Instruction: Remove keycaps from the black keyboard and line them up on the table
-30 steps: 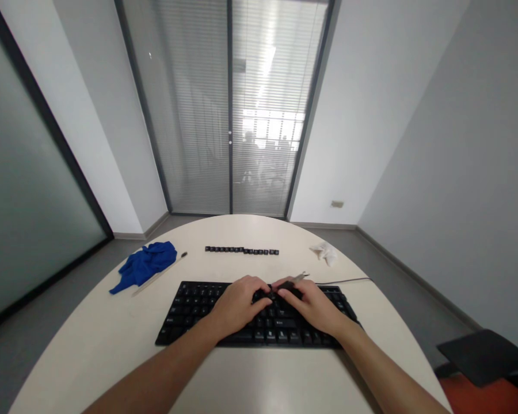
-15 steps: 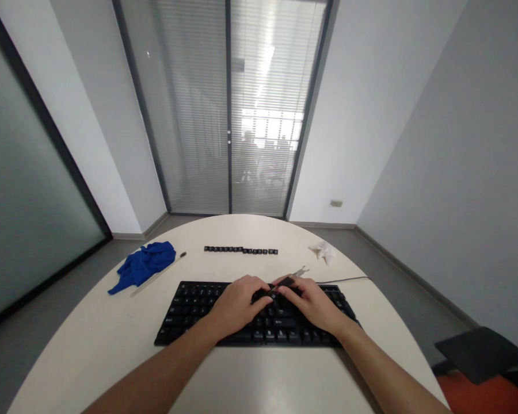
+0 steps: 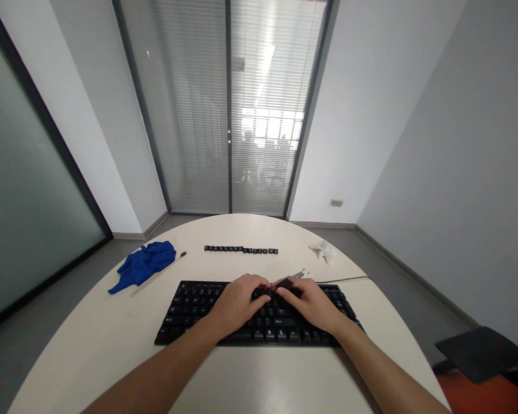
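Observation:
A black computer keyboard (image 3: 198, 310) lies flat on the table, facing me. Over its upper middle my left hand (image 3: 240, 305) rests with thumb and fingers curled together; what the fingertips pinch, if anything, is too small to make out. My right hand (image 3: 311, 303) is closed around a small keycap puller (image 3: 287, 283), black in the body, whose thin metal prongs stick out past the knuckles toward the back of the table. Both hands' fingertips nearly meet above the keys. Behind the keyboard, several loose black keycaps (image 3: 233, 249) lie in a row.
On the left sit a crumpled blue cloth (image 3: 149, 261) and a thin brush (image 3: 159, 273) with a dark tip. A crumpled white tissue (image 3: 324, 252) lies at the back right. The keyboard cable (image 3: 345, 279) runs off rightward. A chair (image 3: 481, 353) stands beside the round table (image 3: 259, 379).
The puller's metal prongs have dipped slightly and shifted a little in my right hand. My left fingertips have moved marginally; the keyboard and the row of keycaps stay where they were.

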`<state>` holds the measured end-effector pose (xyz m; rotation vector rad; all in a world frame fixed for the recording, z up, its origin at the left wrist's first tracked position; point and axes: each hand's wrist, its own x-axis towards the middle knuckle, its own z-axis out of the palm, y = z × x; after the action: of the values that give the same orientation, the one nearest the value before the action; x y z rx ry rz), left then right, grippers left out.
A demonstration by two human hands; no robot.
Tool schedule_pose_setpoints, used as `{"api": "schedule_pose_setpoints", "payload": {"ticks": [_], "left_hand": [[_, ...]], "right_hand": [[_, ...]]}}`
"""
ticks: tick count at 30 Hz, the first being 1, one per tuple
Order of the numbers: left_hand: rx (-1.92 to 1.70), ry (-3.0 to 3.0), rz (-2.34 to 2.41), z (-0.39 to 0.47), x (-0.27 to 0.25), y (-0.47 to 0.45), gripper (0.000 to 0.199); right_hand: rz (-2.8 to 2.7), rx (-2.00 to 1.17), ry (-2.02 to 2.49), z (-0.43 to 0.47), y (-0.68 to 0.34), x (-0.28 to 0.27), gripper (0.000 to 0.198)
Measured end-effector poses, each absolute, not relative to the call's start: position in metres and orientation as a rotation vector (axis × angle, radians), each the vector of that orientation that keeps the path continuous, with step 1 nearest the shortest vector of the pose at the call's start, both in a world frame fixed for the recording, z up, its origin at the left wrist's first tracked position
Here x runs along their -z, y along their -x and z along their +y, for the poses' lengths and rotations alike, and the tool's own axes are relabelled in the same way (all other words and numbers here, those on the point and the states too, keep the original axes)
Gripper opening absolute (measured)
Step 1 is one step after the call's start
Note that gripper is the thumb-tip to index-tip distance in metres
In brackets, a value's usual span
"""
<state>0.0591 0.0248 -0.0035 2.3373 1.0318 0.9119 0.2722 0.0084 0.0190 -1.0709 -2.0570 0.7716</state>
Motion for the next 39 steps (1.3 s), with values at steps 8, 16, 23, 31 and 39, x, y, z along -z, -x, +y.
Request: {"api": "schedule_pose_setpoints", "payload": {"ticks": [8, 16, 23, 31, 39], "left_hand": [[-0.932, -2.302, 1.015, 0.024, 0.002, -0.058, 0.018], [-0.952, -2.298, 1.002, 0.022, 0.000, -0.059, 0.020], [-0.966, -2.375, 0.969, 0.020, -0.004, -0.059, 0.015], [-0.989, -2.413, 0.951, 0.021, -0.004, -0.058, 0.013], [-0.983, -2.600, 0.967, 0.017, -0.006, -0.059, 0.011]], "right_hand": [[-2.045, -0.810, 1.046, 0.007, -0.271, -0.022, 0.031], [-2.036, -0.827, 1.029, 0.008, -0.272, -0.020, 0.032], [-2.000, -0.811, 1.051, 0.007, -0.270, -0.020, 0.033], [-1.975, -0.845, 1.062, 0.007, -0.270, -0.020, 0.033], [-1.897, -0.896, 1.070, 0.007, -0.268, -0.017, 0.032]]}}
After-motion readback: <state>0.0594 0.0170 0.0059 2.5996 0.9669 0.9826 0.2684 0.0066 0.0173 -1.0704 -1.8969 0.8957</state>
